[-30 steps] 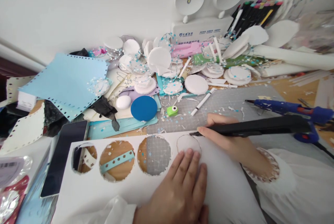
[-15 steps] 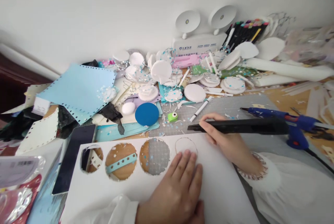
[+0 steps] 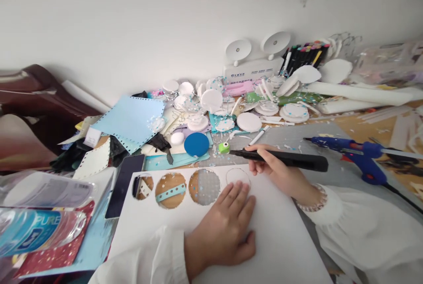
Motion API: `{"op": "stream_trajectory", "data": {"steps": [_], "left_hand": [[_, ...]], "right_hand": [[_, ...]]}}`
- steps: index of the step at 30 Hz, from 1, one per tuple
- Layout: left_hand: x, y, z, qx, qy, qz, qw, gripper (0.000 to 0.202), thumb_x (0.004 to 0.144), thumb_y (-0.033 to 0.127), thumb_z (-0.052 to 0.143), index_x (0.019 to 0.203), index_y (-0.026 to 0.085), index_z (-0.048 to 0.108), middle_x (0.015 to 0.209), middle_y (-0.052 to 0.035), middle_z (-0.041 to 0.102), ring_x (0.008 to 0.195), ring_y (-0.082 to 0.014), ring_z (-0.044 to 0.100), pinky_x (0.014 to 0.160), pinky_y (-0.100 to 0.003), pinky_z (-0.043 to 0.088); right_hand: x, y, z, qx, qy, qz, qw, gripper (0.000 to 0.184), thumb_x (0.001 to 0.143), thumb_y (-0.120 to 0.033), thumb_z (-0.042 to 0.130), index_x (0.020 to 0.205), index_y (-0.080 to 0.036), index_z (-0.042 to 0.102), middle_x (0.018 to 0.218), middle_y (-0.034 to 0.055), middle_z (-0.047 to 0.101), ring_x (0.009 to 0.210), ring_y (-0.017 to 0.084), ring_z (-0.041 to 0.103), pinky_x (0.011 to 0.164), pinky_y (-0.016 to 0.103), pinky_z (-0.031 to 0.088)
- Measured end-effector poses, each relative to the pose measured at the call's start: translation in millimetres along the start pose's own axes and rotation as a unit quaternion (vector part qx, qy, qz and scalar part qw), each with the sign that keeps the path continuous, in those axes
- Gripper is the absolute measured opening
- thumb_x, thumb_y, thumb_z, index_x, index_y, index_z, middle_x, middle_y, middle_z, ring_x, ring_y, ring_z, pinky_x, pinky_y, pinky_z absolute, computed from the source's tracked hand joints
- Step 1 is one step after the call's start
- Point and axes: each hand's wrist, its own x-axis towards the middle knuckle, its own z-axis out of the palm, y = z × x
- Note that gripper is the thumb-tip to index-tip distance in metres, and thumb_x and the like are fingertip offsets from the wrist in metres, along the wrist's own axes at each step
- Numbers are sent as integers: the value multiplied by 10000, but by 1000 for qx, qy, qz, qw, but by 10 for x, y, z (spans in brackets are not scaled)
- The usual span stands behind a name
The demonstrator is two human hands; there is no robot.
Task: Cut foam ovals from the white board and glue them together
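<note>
My left hand (image 3: pixel 228 226) lies flat with its fingers spread on a white sheet of board (image 3: pixel 277 235). Its fingertips touch the lower edge of a circle outline (image 3: pixel 238 171) on that board. To the left, three round holes with ragged edges pass through the board. My right hand (image 3: pixel 272 165) grips a black utility knife (image 3: pixel 300 161) just above the board's far edge. The knife's thin tip points left, towards a small green craft punch (image 3: pixel 224 147), and is clear of the board. A white pen (image 3: pixel 259 135) lies behind the right hand.
A blue glue gun (image 3: pixel 360 151) with its cord lies at the right on a grey cutting mat (image 3: pixel 330 134). White discs (image 3: pixel 249 121) and a blue disc (image 3: pixel 196 144) are heaped behind. A phone (image 3: pixel 125 184) and a plastic bottle (image 3: pixel 39 229) lie at the left.
The view has turned a little to the left and up, bringing the bottle further into sight. My right hand has shifted the knife slightly, its tip still off the board. My left hand stays pressed down.
</note>
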Motion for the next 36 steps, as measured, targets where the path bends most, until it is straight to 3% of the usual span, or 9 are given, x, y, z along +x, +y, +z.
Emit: {"op": "stream_trajectory", "data": {"steps": [4,8,12,15,21,25,27,31,36], "left_hand": [[-14,16,9,3,4,-1,1000,602,836,313,472,1333,-26,454,1449,-294,404,1388,-413,306,1131,-562,286],[-27,15,37,10,11,1,1000,613,839,325,467,1347,-16,435,1457,-288,396,1393,-406,304,1126,-565,293],[-28,9,55,14,18,4,1000,623,832,328,472,1348,-18,428,1457,-293,393,1393,-412,302,1125,-571,289],[-29,7,61,13,15,3,1000,626,828,329,480,1347,-16,426,1456,-301,387,1394,-415,299,1119,-577,294],[-30,17,30,15,7,-8,1000,604,840,305,470,1363,11,403,1476,-281,369,1415,-383,281,1123,-564,297],[12,66,-16,26,-1,-22,999,560,840,304,480,1326,28,441,1461,-260,398,1396,-380,323,1130,-527,307],[56,103,-27,40,-4,-33,999,508,854,312,474,1285,44,479,1438,-244,428,1374,-377,355,1126,-515,316],[142,144,2,52,-4,-64,997,552,892,378,432,1330,43,455,1388,-228,478,1322,-389,412,1107,-536,326],[155,95,86,28,18,-74,997,727,894,422,425,1464,0,266,1538,-255,262,1439,-389,205,1154,-517,261]], "right_hand": [[-24,-14,7,15,-13,3,1000,278,949,-425,509,1090,-234,655,683,5,664,636,132,573,629,258,442],[-30,-55,28,63,-42,28,997,422,918,-535,469,1196,-252,613,845,44,710,782,179,634,793,343,505],[-27,-73,36,74,-53,40,995,433,937,-531,446,1266,-275,563,933,47,704,910,187,649,905,366,488],[-33,-75,51,15,-48,2,999,418,953,-523,427,1259,-270,558,918,41,682,910,183,645,893,361,493],[-60,-81,32,-82,-38,-53,995,381,897,-471,580,1197,-237,571,855,30,660,818,188,621,775,343,487],[-30,-133,-59,-135,2,-85,987,271,893,-369,629,1127,-261,544,669,-42,601,649,144,566,675,290,446],[10,-162,-102,-145,-10,-73,987,260,929,-388,563,1150,-257,522,649,-40,594,611,146,552,630,288,442],[63,-176,-136,-155,-52,-49,985,344,937,-430,514,1229,-254,469,892,25,655,753,170,601,734,333,489],[19,-121,-141,-268,-26,-12,963,188,917,-349,561,1062,-253,491,637,-59,519,600,135,512,605,265,421]]}}
